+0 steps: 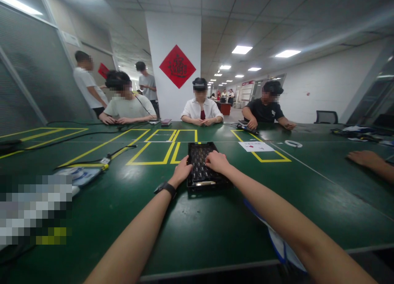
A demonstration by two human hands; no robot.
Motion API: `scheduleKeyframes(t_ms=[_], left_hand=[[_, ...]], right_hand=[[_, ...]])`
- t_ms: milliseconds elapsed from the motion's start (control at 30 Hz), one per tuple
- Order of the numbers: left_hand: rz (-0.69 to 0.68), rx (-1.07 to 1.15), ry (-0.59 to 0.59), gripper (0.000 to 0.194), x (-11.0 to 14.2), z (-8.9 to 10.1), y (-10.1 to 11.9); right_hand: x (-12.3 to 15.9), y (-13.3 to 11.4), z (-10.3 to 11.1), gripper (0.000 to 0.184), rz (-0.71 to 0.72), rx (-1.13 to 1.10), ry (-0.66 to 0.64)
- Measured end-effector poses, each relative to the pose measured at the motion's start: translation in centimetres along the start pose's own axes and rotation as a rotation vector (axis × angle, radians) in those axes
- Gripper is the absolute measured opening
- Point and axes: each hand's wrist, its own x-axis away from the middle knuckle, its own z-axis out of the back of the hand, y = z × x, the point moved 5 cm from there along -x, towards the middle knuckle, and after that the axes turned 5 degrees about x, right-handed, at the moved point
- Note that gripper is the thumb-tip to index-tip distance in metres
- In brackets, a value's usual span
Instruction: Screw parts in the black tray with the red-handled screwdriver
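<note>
A shallow black tray lies on the green table in front of me, with several small shiny pieces set in rows inside it. Along its near edge rests a slim pale-gold and dark object, perhaps a pen. My left hand, a dark band on its wrist, grips the tray's left side with the thumb at the rim. My right hand reaches over the tray from the right. Its fingers are bent down together among the pieces, and whatever they pinch is too small to make out.
Yellow tape rectangles mark the green table. Right of the tray lie a white printed sheet and a white ring. A cable runs at left. Another person's hand rests at far right; people sit opposite.
</note>
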Motion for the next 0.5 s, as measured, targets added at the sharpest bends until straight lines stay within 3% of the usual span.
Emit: scheduleKeyframes(t_ms=[233,500], left_hand=[[0.025,0.044,-0.03,0.065,0.0,0.2,-0.1],[0.013,0.02,-0.054,0.066,0.0,0.0,-0.2]], right_hand=[[-0.8,-0.3,-1.6,0.015,-0.029,0.009,0.002],[-0.4,-0.2,-0.8,0.01,-0.028,-0.083,0.021]])
